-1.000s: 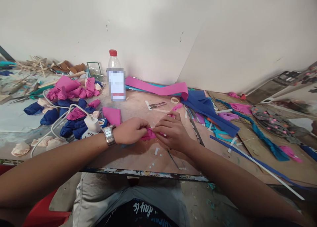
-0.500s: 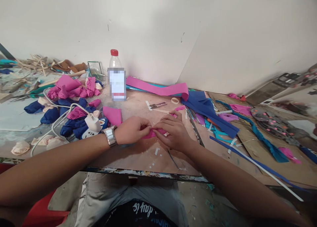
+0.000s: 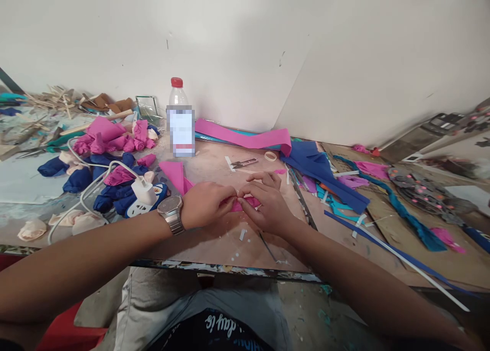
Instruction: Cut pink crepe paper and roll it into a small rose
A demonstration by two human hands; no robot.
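My left hand [image 3: 204,204], with a metal watch [image 3: 171,213] on the wrist, and my right hand [image 3: 266,203] meet over the middle of the worktable [image 3: 218,238]. Both pinch a small pink foam piece [image 3: 245,203] between their fingertips, just above the table top. Most of that piece is hidden under my fingers. A flat pink foam sheet [image 3: 174,174] lies just behind my left hand.
A red-capped plastic bottle [image 3: 179,118] stands behind. At the left lie pink and blue foam rolls [image 3: 111,162], a white charger with cable [image 3: 143,191] and cream foam flowers [image 3: 32,229]. A cutter [image 3: 244,162], a tape ring [image 3: 270,156], pink strip [image 3: 248,135], blue sheets [image 3: 321,169] lie right.
My left wrist has turned so the watch face shows, and both hands have shifted slightly while working the pink piece. A pink scrap beyond my right hand is no longer in view.
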